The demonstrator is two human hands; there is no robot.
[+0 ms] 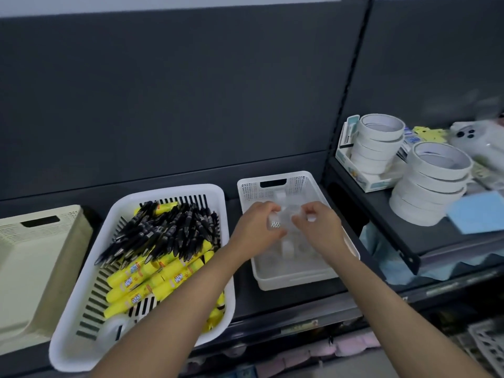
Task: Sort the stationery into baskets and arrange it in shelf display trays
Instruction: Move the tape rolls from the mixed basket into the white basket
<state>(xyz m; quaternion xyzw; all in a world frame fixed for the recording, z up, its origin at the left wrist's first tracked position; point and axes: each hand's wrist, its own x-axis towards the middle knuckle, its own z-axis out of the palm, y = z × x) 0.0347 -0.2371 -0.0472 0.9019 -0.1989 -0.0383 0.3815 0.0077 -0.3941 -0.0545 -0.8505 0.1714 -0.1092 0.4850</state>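
Observation:
Both of my hands are over a small white perforated basket [283, 184] on the dark shelf. My left hand [255, 227] grips a small clear roll of tape with a barcode label [275, 223]. My right hand [320, 225] pinches another small white piece [311, 219]. More small clear tape rolls [289, 248] lie in the basket under my hands. To the left, a large white slotted basket [191, 192] holds several black pens [163, 233] and yellow highlighters [152, 276].
A cream basket [41, 241] stands at the far left. On the raised shelf to the right are two stacks of white tape rolls [377, 143] [431, 184], a blue pad [480, 214] and plastic-wrapped items [480, 140]. Lower shelves show below the front edge.

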